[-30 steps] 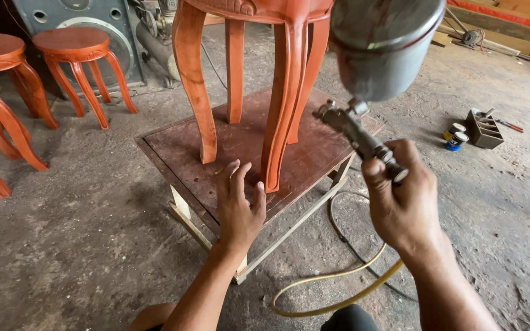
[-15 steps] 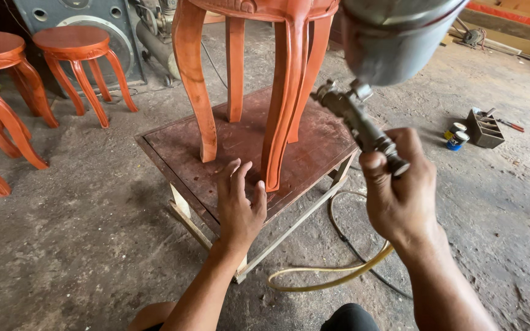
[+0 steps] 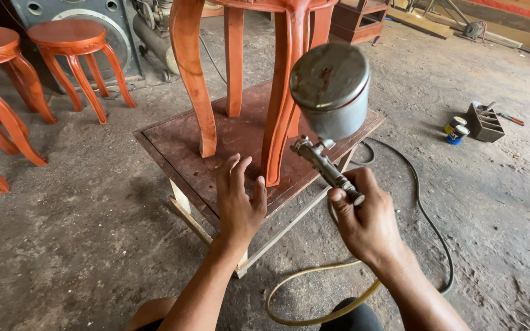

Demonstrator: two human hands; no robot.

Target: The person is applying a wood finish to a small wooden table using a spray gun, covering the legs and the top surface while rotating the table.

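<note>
On the concrete floor [image 3: 81,245] stands a low brown tabletop [image 3: 179,144], and on it an orange-red wooden stool [image 3: 277,92] with curved legs, its seat cut off by the upper edge of the view. The left hand [image 3: 238,199] lies flat and released on the near edge of the tabletop, fingers spread, its fingertips just beside the foot of the nearest stool leg and grasping nothing. The right hand [image 3: 366,224] is clenched around the handle of a spray gun [image 3: 326,165], held in the air to the right of that same leg. The gun's grey metal cup [image 3: 330,89] sits on top, tilted up and toward the stool, its lid dull and spotted. The cup overlaps the stool leg in the view; whether they touch cannot be told.

Below the right hand a yellow hose [image 3: 305,282] loops across the floor, and a black hose [image 3: 424,208] curves beside it toward the tabletop. At the left, well apart from the hands, stand more stools [image 3: 78,37] of the same colour. Behind them is a dark speaker box [image 3: 99,12]. Far to the right on the floor lie a small dark tray [image 3: 486,122] and two small tins [image 3: 457,130] just beside it.
</note>
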